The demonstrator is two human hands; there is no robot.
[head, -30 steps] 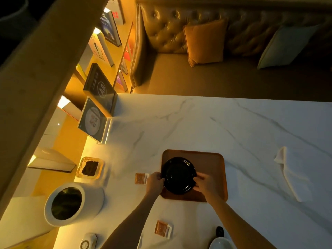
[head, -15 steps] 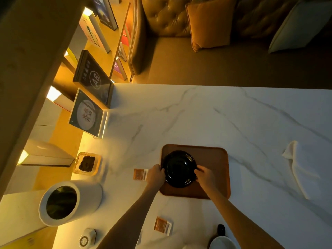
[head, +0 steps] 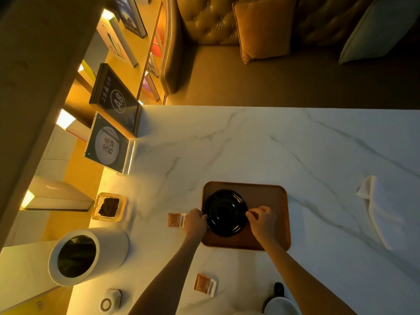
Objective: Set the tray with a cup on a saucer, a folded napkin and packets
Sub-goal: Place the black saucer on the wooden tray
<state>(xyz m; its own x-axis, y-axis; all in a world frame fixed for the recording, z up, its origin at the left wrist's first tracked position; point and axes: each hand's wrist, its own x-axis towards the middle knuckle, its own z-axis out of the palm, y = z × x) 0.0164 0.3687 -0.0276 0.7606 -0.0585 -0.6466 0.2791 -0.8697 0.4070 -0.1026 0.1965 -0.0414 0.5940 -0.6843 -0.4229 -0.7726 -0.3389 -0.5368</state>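
Both hands pinch the rim of the glossy black round saucer: the left hand on its left edge, the right hand on its right, probably to seat it squarely. It lies on the left half of the brown rounded wooden tray, leaving room beside it. Two orange packets wait on the marble tabletop off the tray's left edge and near the tabletop's near edge; the white napkin lies toward the right edge.

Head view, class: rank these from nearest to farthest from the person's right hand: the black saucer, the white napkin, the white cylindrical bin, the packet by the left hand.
From the right hand:
1. Black saucer, at its fingertips, on the tray's left part.
2. Packet, on the table just beyond the left hand.
3. White napkin, off to the right on the table.
4. White cylindrical bin, far left, near the table's edge.
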